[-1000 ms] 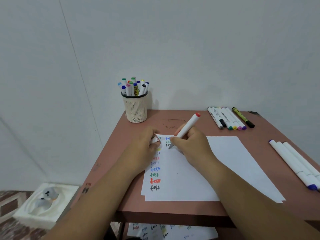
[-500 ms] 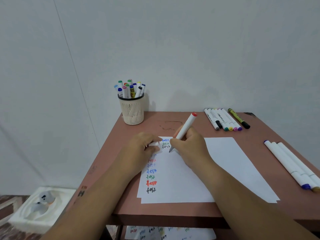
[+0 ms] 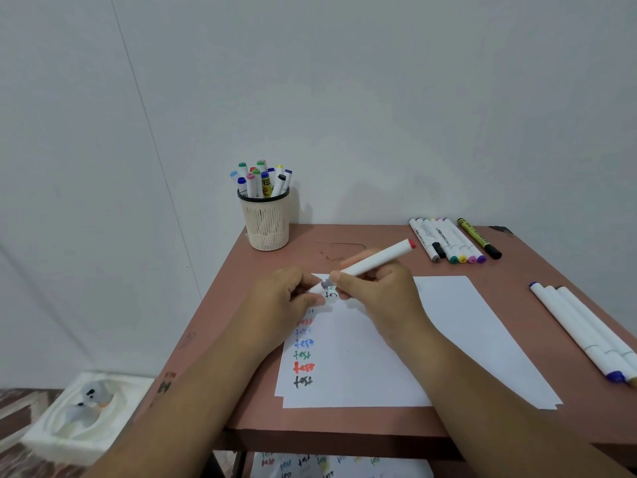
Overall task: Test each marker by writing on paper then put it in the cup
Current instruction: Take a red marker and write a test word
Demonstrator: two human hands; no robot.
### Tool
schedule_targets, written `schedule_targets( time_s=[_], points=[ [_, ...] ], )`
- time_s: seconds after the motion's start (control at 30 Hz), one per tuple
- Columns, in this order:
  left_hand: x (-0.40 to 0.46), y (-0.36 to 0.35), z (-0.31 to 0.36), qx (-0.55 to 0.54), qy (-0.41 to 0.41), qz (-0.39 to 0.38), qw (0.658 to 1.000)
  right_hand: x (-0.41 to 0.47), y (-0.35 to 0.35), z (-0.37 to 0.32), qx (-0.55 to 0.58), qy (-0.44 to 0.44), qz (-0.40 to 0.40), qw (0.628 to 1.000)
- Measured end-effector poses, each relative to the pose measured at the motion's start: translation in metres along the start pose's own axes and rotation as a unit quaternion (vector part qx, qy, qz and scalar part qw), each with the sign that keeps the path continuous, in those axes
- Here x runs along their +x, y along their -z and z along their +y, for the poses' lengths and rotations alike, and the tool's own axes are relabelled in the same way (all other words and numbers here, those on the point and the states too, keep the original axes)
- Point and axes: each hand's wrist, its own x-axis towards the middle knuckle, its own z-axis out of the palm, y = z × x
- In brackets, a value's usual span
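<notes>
My right hand (image 3: 379,291) grips a white marker (image 3: 375,260) with a red end, tilted low over the top of the white paper (image 3: 448,326). Its dark tip points left at a white cap (image 3: 316,288) that my left hand (image 3: 282,301) pinches; tip and cap nearly meet. A column of coloured "test" words (image 3: 303,353) runs down the paper's left side. At the table's back left stands the cream mesh cup (image 3: 267,225), holding several markers (image 3: 262,177).
A row of several markers (image 3: 448,241) lies at the table's back right, a dark yellow-labelled pen (image 3: 479,239) beside them. Three long white markers (image 3: 582,329) lie by the right edge. Written sheets (image 3: 327,465) lie under the brown table (image 3: 220,298). A white foam tray (image 3: 79,415) sits on the floor, left.
My right hand has lifted the marker's tip off the paper and laid the marker flatter, pointing it left toward the cap in my left hand.
</notes>
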Motion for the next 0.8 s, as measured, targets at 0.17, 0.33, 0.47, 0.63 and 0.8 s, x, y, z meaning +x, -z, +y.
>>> schedule_targets(
  time_s=[0.17, 0.33, 0.47, 0.63, 0.8],
  points=[
    [-0.003, 0.002, 0.0, -0.003, -0.032, 0.008, 0.999, -0.003, -0.004, -0.001, -0.019, -0.002, -0.058, 0.998],
    [-0.003, 0.002, 0.002, -0.02, 0.0, -0.003, 1.0, -0.003, -0.005, -0.002, -0.034, -0.02, -0.066, 0.997],
    [-0.004, 0.0, 0.006, 0.02, 0.029, -0.076, 0.996, -0.001, -0.003, -0.006, -0.043, -0.015, -0.01, 0.999],
    [0.0, 0.0, 0.009, 0.043, 0.05, -0.101, 0.993, 0.0, 0.012, -0.028, -0.049, -0.031, 0.035, 0.998],
    [0.003, -0.005, 0.04, 0.008, 0.023, -0.103, 0.994, -0.012, 0.044, -0.051, -0.104, -0.034, 0.008, 0.994]
  ],
)
